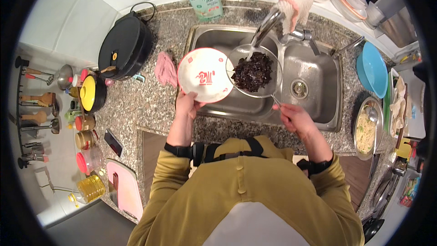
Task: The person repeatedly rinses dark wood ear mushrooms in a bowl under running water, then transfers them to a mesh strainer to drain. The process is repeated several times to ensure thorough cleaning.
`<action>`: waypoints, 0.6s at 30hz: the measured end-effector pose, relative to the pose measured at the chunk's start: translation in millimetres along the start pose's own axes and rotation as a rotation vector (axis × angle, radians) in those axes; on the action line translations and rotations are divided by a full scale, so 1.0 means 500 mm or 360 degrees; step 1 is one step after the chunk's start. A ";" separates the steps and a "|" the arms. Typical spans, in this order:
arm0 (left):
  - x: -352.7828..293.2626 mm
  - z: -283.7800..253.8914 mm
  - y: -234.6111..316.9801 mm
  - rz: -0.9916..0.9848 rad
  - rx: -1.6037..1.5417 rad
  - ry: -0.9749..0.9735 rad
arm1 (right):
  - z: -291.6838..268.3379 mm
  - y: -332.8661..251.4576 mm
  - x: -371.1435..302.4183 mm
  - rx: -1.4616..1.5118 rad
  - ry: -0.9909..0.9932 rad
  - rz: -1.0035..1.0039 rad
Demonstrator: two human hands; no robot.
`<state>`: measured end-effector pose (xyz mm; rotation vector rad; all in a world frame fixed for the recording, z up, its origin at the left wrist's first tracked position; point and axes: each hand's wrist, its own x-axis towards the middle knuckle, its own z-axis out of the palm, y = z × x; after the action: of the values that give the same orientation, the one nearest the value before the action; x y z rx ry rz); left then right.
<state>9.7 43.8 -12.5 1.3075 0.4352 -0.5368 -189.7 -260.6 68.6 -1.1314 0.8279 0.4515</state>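
Note:
My left hand (185,105) grips the near edge of a white plate (195,66) with a red rim and a red design in its middle. The plate is over the left part of the double sink (314,73). With my right hand (295,119) I hold the handle of a round mesh strainer (239,57), level and close beside the plate's right edge. Dark, wet, crinkled pieces (255,72), which look like black fungus, fill much of the strainer. The metal faucet (267,26) ends right above it, and water seems to run onto the pieces.
A pink cloth (165,68) and a black round appliance (126,48) are left of the sink. Behind it stands a green soap bottle (203,0). A towel (295,9) hangs by the faucet. At right are a blue basin (372,68) and a metal bowl of pale strips (365,130).

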 end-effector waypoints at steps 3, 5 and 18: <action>0.019 0.017 -0.002 -0.0150 0.0152 -0.0022 | 0.020 -0.023 0.041 -0.0100 -0.0107 -0.0202; 0.022 0.024 -0.009 -0.0200 0.0105 -0.0053 | 0.017 -0.025 0.050 -0.0186 -0.0039 -0.0216; 0.052 0.083 -0.049 -0.0403 -0.0139 -0.0320 | 0.051 0.002 0.082 -0.1655 0.0638 -0.1562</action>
<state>16.1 -4.0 -38.3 1.1083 0.4545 -0.8441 -155.7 -240.3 40.9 -2.4574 0.2236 -0.2485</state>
